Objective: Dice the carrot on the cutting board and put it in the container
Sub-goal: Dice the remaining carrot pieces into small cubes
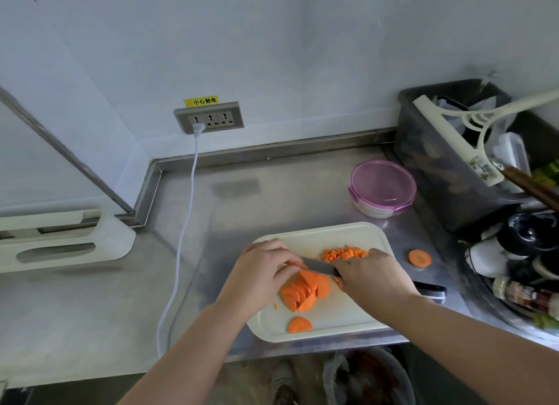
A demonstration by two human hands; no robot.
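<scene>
Left hand (262, 267), right hand (373, 279): bare. Forearms (193, 344): bare up to frame edge. Fingers (287, 273): nails seemingly short; detail blurred.

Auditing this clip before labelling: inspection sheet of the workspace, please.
Surface: steel counter, cutting board near its front edge.
Job's things: carrot slices and diced carrot on the board; container behind it, purple lid on.
Clutter: stray slice on the counter right of the board; bin with squeegee, bottles at right.
Grippers: left hand holds carrot slices; right hand grips knife.
Cables: white cable plugged into wall socket, runs over the counter's front edge.
Surroundings: white wall, white rack at left.
</scene>
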